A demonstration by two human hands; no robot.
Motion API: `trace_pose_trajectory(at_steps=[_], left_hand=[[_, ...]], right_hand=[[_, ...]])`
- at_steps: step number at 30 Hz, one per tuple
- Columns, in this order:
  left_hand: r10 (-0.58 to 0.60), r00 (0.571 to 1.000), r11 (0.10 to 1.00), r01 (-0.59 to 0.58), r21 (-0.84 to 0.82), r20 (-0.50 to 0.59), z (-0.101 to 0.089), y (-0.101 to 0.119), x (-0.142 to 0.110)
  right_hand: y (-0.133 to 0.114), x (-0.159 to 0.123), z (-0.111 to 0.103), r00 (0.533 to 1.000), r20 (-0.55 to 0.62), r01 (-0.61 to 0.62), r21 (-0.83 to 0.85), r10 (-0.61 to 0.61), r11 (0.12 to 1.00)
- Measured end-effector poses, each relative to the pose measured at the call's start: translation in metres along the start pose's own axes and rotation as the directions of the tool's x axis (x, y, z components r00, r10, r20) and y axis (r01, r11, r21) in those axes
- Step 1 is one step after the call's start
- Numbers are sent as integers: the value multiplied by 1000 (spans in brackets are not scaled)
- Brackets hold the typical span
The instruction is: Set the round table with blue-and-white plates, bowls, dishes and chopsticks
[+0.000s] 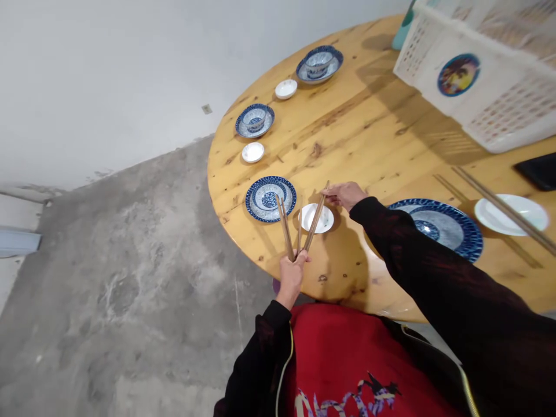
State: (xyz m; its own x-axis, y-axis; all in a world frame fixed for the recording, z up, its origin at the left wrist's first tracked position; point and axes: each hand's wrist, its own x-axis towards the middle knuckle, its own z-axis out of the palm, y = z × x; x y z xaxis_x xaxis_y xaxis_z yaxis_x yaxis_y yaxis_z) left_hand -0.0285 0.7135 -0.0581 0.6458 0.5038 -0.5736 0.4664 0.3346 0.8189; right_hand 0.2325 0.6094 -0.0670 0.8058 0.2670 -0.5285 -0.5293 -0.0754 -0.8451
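My left hand [291, 281] grips several long wooden chopsticks [285, 229] upright, near the round wooden table's edge [330, 286]. My right hand [345, 196] reaches in from the right, its fingertips at the upper part of the chopsticks. Below the chopsticks lies a small white dish [319, 219]. Just left of them rests a blue-and-white plate [252, 200]. To the right of my right forearm lies a larger blue-patterned plate [447, 229], partly hidden by my sleeve [391, 231].
Two blue-and-white bowls on plates [319, 63] and two small white dishes [285, 88] stand along the far table edge. A white dish [510, 214] lies under long chopsticks [504, 208]. A white plastic basket [478, 75] and black phone [538, 172] sit at right. Concrete floor [130, 289] lies left.
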Motion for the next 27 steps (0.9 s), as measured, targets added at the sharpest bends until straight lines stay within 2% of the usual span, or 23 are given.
trace_pose_trajectory(at_steps=[7, 17, 23, 27], left_hand=[[39, 999, 999, -38, 16, -29, 8, -8, 10], [117, 993, 992, -115, 48, -31, 6, -3, 19], [145, 989, 984, -141, 104, -32, 3, -2, 19], [168, 985, 975, -159, 152, -49, -5, 2, 18]], right_hand=[[1, 22, 8, 999, -6, -39, -79, 39, 996], [4, 17, 6, 998, -18, -57, -62, 56, 996], [7, 16, 7, 996, -89, -36, -111, 26, 993], [10, 9, -5, 981, -192, 1, -191, -38, 982]])
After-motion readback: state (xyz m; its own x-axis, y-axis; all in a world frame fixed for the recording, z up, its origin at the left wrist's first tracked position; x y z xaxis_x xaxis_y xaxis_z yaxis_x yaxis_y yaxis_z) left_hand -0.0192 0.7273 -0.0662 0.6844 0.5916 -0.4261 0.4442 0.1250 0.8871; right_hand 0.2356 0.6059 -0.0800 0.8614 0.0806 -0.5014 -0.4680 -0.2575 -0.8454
